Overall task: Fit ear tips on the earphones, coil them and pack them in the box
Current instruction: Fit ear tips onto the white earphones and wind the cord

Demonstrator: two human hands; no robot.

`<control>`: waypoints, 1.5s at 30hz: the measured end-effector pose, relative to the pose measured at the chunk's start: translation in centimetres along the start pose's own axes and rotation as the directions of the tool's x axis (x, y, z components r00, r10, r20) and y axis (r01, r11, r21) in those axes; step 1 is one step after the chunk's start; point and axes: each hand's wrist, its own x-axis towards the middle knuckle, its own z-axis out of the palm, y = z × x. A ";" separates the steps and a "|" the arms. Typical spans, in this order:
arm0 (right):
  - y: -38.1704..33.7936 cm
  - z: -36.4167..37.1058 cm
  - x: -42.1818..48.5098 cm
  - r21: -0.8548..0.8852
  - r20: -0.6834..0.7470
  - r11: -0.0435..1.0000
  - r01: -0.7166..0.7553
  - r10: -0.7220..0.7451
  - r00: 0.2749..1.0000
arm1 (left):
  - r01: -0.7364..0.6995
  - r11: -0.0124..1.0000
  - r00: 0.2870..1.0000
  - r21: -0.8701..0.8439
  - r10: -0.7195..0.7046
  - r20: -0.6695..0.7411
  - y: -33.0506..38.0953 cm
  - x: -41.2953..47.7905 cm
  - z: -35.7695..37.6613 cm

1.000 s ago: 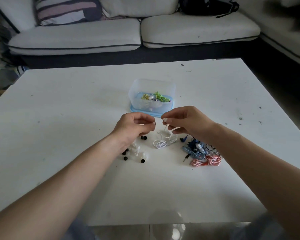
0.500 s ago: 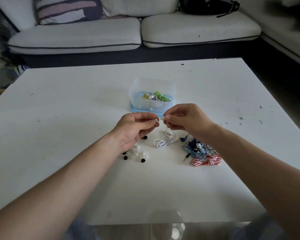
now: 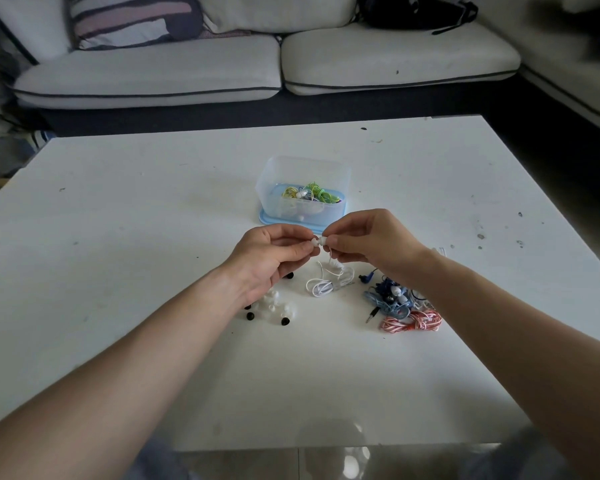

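Note:
My left hand (image 3: 274, 256) pinches a small white ear tip (image 3: 315, 241) and my right hand (image 3: 364, 240) pinches the white earbud (image 3: 323, 241) right against it, just above the table. The white earphone cable (image 3: 328, 280) hangs from my right hand and lies loosely coiled on the table below. A clear plastic box (image 3: 303, 192) on a blue lid stands just beyond my hands, with green and yellow earphones inside. Loose black and white ear tips (image 3: 269, 308) lie under my left wrist.
Blue earphones (image 3: 388, 297) and a red-and-white coiled pair (image 3: 411, 321) lie on the white table (image 3: 118, 237) under my right forearm. A grey sofa (image 3: 257, 64) runs along the far side and the right.
My two hands have come together and risen slightly. The gap between the ear tip and the earbud has closed, so that they now touch.

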 end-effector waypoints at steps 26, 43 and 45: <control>0.0 -0.4 0.0 -0.005 0.049 1.000 0.005 -0.005 0.999 | 0.023 0.999 0.999 0.046 -0.024 0.027 0.2 -0.4 0.2; 0.0 0.0 -0.1 -0.094 -0.006 0.994 0.048 -0.049 0.999 | 0.032 0.999 0.999 0.029 -0.032 -0.009 -0.2 -0.3 0.4; 0.1 -0.1 -0.1 -0.071 0.005 0.997 0.036 -0.036 0.999 | 0.033 0.999 0.999 0.022 -0.033 0.002 -0.2 -0.4 0.4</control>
